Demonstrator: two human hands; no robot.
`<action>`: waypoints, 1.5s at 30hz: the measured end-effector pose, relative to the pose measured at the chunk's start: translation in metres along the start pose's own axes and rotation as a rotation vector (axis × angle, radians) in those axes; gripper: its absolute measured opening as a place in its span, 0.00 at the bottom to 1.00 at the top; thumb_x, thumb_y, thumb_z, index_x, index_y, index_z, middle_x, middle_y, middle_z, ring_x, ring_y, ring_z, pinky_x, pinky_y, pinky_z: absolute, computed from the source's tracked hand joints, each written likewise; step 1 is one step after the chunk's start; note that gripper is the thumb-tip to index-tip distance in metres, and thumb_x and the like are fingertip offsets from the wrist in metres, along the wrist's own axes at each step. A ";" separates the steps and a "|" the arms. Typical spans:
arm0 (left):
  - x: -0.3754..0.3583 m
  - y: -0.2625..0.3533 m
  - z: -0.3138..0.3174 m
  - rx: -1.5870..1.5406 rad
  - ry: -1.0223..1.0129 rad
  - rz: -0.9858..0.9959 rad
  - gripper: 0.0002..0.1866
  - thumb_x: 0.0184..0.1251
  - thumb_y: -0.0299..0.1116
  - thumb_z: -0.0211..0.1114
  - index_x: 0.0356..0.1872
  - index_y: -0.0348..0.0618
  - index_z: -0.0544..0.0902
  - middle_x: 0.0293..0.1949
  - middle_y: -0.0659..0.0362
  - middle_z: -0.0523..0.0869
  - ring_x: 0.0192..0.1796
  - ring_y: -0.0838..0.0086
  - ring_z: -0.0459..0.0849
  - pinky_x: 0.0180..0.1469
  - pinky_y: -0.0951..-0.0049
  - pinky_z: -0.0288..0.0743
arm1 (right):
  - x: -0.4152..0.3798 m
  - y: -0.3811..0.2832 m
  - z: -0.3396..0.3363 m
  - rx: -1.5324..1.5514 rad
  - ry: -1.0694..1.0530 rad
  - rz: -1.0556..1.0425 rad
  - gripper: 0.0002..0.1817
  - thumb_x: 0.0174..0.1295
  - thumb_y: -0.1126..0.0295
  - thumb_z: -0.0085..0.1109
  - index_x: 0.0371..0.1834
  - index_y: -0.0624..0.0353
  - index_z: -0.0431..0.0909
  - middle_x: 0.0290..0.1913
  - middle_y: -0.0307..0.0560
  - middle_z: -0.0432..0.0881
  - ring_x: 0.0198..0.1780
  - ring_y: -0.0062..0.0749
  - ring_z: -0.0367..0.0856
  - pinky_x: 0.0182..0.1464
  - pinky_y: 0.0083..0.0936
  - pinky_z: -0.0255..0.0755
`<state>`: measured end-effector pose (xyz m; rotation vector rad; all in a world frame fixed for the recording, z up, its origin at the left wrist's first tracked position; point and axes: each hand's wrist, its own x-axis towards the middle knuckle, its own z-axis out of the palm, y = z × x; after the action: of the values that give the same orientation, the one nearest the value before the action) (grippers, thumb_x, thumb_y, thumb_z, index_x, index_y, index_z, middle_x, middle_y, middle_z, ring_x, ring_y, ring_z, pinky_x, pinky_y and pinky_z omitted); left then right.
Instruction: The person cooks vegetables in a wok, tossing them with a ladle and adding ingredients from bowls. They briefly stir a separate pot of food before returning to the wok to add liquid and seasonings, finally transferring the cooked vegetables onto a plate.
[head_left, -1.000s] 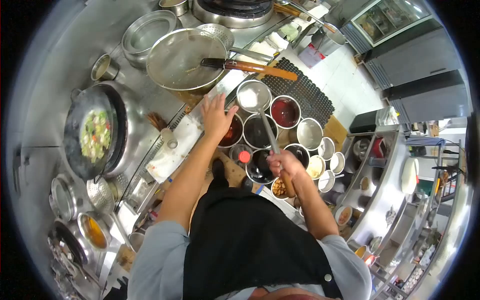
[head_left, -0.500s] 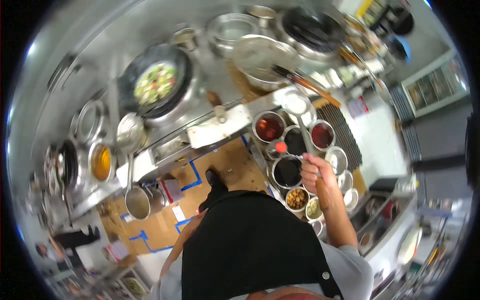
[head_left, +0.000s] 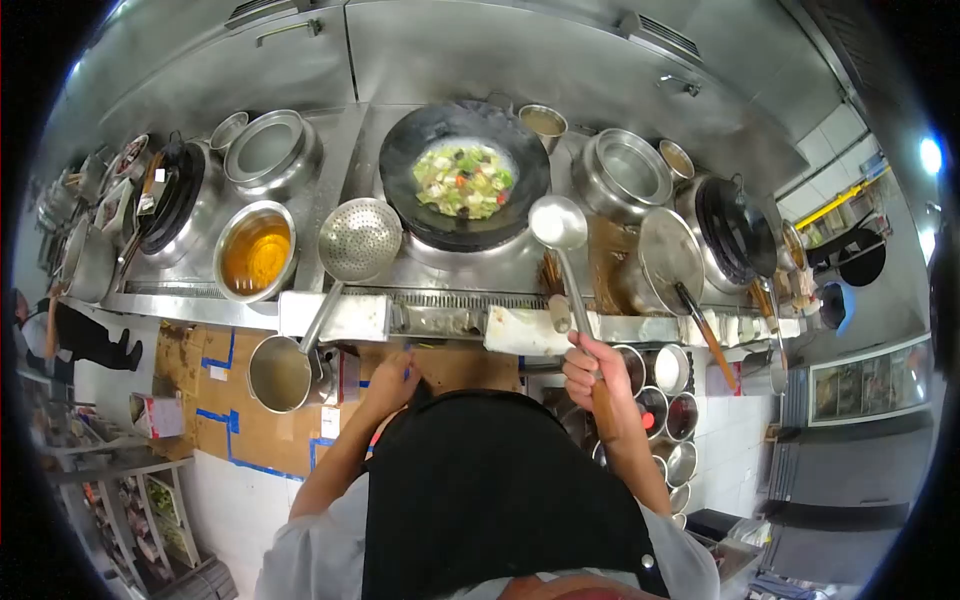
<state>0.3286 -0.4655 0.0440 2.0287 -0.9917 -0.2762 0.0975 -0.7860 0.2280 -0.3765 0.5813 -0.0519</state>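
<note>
My right hand (head_left: 594, 372) is closed around the wooden handle of a steel ladle (head_left: 558, 222). The ladle's bowl is at the right rim of a black wok (head_left: 400, 150), and its inside looks bright and whitish. In the wok lie chopped green and pale pieces (head_left: 463, 182) with bits of red, orange and black. My left hand (head_left: 395, 385) is low by the front of the stove, fingers a little apart, with nothing seen in it. To the left of the wok, a perforated strainer (head_left: 360, 240) rests with its handle toward me.
A bowl of amber liquid (head_left: 257, 252) stands left of the strainer. Below hangs a steel pot (head_left: 280, 375). Steel tubs of seasonings (head_left: 682, 416) stand at my right, partly behind my arm. White folded cloths (head_left: 530, 330) line the stove edge. A person (head_left: 85, 335) stands far left.
My view has turned from the seasoning tubs to the wok. My right hand has carried the ladle from over the tubs to the wok's rim. My left hand has come forward.
</note>
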 end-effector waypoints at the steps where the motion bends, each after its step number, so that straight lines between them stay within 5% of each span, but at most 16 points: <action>1: 0.026 -0.001 -0.011 -0.002 0.000 0.052 0.05 0.68 0.25 0.66 0.41 0.37 0.83 0.45 0.40 0.88 0.49 0.41 0.87 0.49 0.48 0.80 | 0.022 -0.002 0.017 -0.136 0.058 -0.008 0.14 0.82 0.57 0.55 0.59 0.53 0.80 0.23 0.29 0.67 0.20 0.20 0.65 0.20 0.22 0.60; 3: 0.078 0.012 -0.035 -0.033 -0.080 0.022 0.07 0.67 0.26 0.67 0.43 0.37 0.85 0.51 0.41 0.88 0.53 0.42 0.87 0.54 0.50 0.82 | 0.068 -0.009 0.042 -0.398 0.176 -0.028 0.15 0.81 0.57 0.58 0.60 0.54 0.78 0.24 0.32 0.69 0.20 0.22 0.67 0.20 0.23 0.60; 7: 0.178 0.038 -0.057 0.114 0.112 0.349 0.12 0.64 0.28 0.70 0.48 0.39 0.87 0.60 0.46 0.87 0.62 0.46 0.84 0.63 0.51 0.80 | 0.161 -0.029 0.053 -0.678 0.196 -0.127 0.12 0.80 0.60 0.61 0.44 0.54 0.72 0.25 0.33 0.72 0.21 0.23 0.72 0.21 0.25 0.62; 9: 0.222 0.050 -0.052 0.235 0.285 0.418 0.10 0.64 0.29 0.71 0.45 0.40 0.86 0.56 0.48 0.88 0.61 0.49 0.84 0.60 0.51 0.81 | 0.202 -0.039 0.044 -0.757 0.201 -0.162 0.13 0.80 0.60 0.60 0.42 0.54 0.70 0.25 0.34 0.73 0.21 0.23 0.74 0.21 0.26 0.65; 10: 0.237 0.050 -0.050 0.298 0.376 0.449 0.09 0.64 0.29 0.71 0.43 0.41 0.86 0.54 0.49 0.88 0.61 0.51 0.84 0.59 0.51 0.81 | 0.218 -0.039 0.039 -0.793 0.251 -0.196 0.10 0.79 0.63 0.61 0.43 0.56 0.73 0.24 0.35 0.74 0.20 0.23 0.73 0.21 0.27 0.66; 13: 0.260 0.017 -0.024 0.530 0.074 0.216 0.06 0.64 0.32 0.71 0.38 0.43 0.84 0.45 0.54 0.87 0.55 0.56 0.84 0.53 0.54 0.80 | 0.224 -0.019 0.045 -1.015 0.387 -0.256 0.07 0.76 0.68 0.62 0.46 0.58 0.74 0.23 0.36 0.75 0.18 0.23 0.73 0.20 0.27 0.68; 18: 0.267 0.011 -0.016 0.490 0.141 0.228 0.06 0.64 0.34 0.70 0.34 0.45 0.82 0.37 0.57 0.84 0.48 0.59 0.83 0.47 0.57 0.79 | 0.254 -0.038 0.042 -1.064 0.164 -0.065 0.14 0.74 0.70 0.62 0.60 0.55 0.75 0.24 0.37 0.74 0.18 0.22 0.73 0.18 0.26 0.67; 20: 0.272 0.015 -0.014 0.498 0.138 0.205 0.06 0.64 0.33 0.71 0.33 0.45 0.82 0.37 0.56 0.84 0.48 0.59 0.83 0.47 0.58 0.79 | 0.283 -0.066 0.053 -1.051 0.160 -0.148 0.20 0.74 0.70 0.62 0.67 0.55 0.74 0.24 0.37 0.74 0.18 0.22 0.73 0.19 0.26 0.66; 25: 0.265 0.027 -0.020 0.444 0.152 0.187 0.06 0.63 0.32 0.71 0.33 0.45 0.82 0.36 0.55 0.84 0.47 0.58 0.83 0.46 0.56 0.79 | 0.254 -0.037 0.047 -1.242 0.347 -0.278 0.32 0.74 0.70 0.61 0.81 0.50 0.68 0.25 0.34 0.73 0.20 0.21 0.73 0.19 0.24 0.66; 28: 0.271 0.017 -0.011 0.378 0.107 0.150 0.05 0.59 0.29 0.69 0.37 0.46 0.83 0.37 0.52 0.86 0.47 0.51 0.83 0.48 0.52 0.80 | 0.226 -0.025 0.067 -1.012 0.216 -0.103 0.29 0.74 0.70 0.60 0.79 0.52 0.69 0.26 0.35 0.74 0.20 0.21 0.73 0.20 0.24 0.66; 31: 0.269 0.017 -0.012 0.296 0.051 0.073 0.08 0.62 0.30 0.71 0.42 0.44 0.85 0.45 0.49 0.88 0.53 0.48 0.84 0.54 0.51 0.81 | 0.287 -0.076 0.052 -0.956 0.132 0.058 0.32 0.75 0.72 0.59 0.82 0.52 0.67 0.26 0.36 0.74 0.19 0.22 0.73 0.20 0.24 0.66; 34: 0.246 0.044 -0.038 0.140 0.347 0.240 0.12 0.65 0.31 0.74 0.45 0.37 0.85 0.58 0.45 0.87 0.61 0.47 0.83 0.62 0.54 0.81 | 0.306 -0.084 0.058 -1.125 0.189 -0.201 0.33 0.74 0.73 0.59 0.83 0.51 0.65 0.26 0.36 0.74 0.18 0.23 0.72 0.20 0.25 0.66; 37: 0.194 0.047 -0.057 0.035 0.280 0.138 0.16 0.65 0.30 0.76 0.51 0.36 0.85 0.68 0.43 0.82 0.67 0.42 0.81 0.66 0.51 0.79 | 0.275 -0.027 0.038 -1.291 0.450 -0.390 0.31 0.73 0.73 0.60 0.80 0.56 0.68 0.25 0.38 0.75 0.19 0.24 0.74 0.21 0.27 0.71; 41: 0.103 -0.018 -0.051 0.066 0.154 0.063 0.10 0.67 0.25 0.73 0.46 0.34 0.84 0.59 0.43 0.87 0.56 0.46 0.87 0.56 0.54 0.84 | 0.239 -0.009 0.080 -1.001 0.258 -0.024 0.32 0.74 0.73 0.58 0.81 0.55 0.67 0.26 0.38 0.75 0.19 0.23 0.74 0.21 0.26 0.71; 45: 0.053 -0.020 -0.075 -0.010 0.146 -0.117 0.05 0.69 0.23 0.70 0.40 0.34 0.82 0.55 0.42 0.87 0.50 0.46 0.88 0.51 0.55 0.84 | 0.308 -0.056 0.060 -1.083 0.199 -0.126 0.32 0.73 0.72 0.60 0.81 0.53 0.68 0.27 0.37 0.77 0.21 0.22 0.75 0.20 0.25 0.69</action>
<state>0.4128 -0.4533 0.0831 2.0694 -0.7820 -0.1919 0.3909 -0.8656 0.1323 -1.4724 0.7486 0.1153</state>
